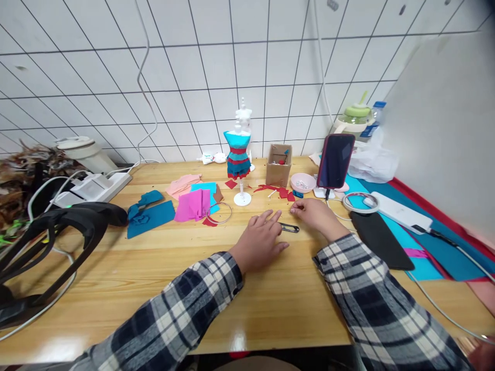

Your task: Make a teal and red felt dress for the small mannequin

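Observation:
My left hand (262,240) rests on the wooden table with its fingers spread, holding nothing that I can see. Beside its fingertips lies a small black tool (290,228), perhaps thread snips, partly covered by the fingers. My right hand (315,216) is closed in a pinch just right of the tool; whatever sits between its fingertips is too small or hidden to name. Beyond both hands, a miniature dress form (242,199) on a round white base stands upright. It wears a tiered dress (238,154) in turquoise, teal and red.
Behind lie red fabric scraps (283,192), a cardboard box (278,170) and a pink bowl (303,183). A phone (335,162) stands upright at right, near a white power bank (402,211). Pink cloth (191,206), teal cloth (150,219) and a black headset frame (88,221) occupy the left.

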Demonstrator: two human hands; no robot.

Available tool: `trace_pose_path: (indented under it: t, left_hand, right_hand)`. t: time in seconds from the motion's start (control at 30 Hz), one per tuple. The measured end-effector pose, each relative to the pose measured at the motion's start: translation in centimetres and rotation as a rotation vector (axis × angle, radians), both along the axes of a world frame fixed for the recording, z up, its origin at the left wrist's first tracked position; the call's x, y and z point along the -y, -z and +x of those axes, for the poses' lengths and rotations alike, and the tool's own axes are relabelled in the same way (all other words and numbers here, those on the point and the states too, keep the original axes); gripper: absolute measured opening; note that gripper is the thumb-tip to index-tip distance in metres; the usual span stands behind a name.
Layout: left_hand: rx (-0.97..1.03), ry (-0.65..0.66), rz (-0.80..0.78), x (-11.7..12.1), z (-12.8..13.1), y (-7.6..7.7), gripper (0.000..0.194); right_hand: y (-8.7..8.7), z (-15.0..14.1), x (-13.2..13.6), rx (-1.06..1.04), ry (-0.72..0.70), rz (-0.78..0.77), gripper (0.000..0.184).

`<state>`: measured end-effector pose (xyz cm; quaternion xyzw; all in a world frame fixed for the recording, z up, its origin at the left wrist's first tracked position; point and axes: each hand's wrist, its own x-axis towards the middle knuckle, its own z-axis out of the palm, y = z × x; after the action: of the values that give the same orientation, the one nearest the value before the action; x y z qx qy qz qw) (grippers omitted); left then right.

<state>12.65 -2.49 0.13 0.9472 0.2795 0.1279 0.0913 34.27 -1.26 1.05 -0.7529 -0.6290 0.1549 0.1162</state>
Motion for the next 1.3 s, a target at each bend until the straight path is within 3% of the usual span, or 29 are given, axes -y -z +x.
trace_pose_path:
  t: [0.23,0.53,0.67,0.87,0.93,1.13,1.3]
  left_hand:
    - [-0.004,-0.058,-0.008,-1.3,2.6,1.1,0.038]
    - [-0.005,-0.034,-0.057,-1.8,1.8,1.3,0.044]
    - [0.012,-0.052,-0.109,-1.8,1.6,1.4,0.046]
    - [0.06,-0.05,-0.147,-1.7,1.6,1.3,0.038]
    - [0.095,-0.069,-0.154,-1.7,1.4,0.8,0.032]
    - [0.258,-0.129,-0.07,-2.7,-2.7,-1.4,0.023]
    - [0.09,0.088,-0.161,-3.7,-7.2,-1.3,0.021]
  right_hand:
    - [-0.1,-0.1,0.1,0.051,0.015,-0.022,0.024]
    - [-0.3,0.3,0.2,0.103,0.102,-0.052,0.025]
    - [-0.8,0.4,0.6,0.207,0.144,0.048,0.019]
    - [-0.8,-1.0,0.8,0.16,-0.138,0.135,0.023]
    - [-0.7,-1.3,0.8,0.156,-0.158,0.126,0.023]
    - [-0.8,-1.8,0.9,0.112,-0.124,0.266,0.023]
    - [-0.5,-4.4,1.4,0.003,-0.37,0.324,0.016]
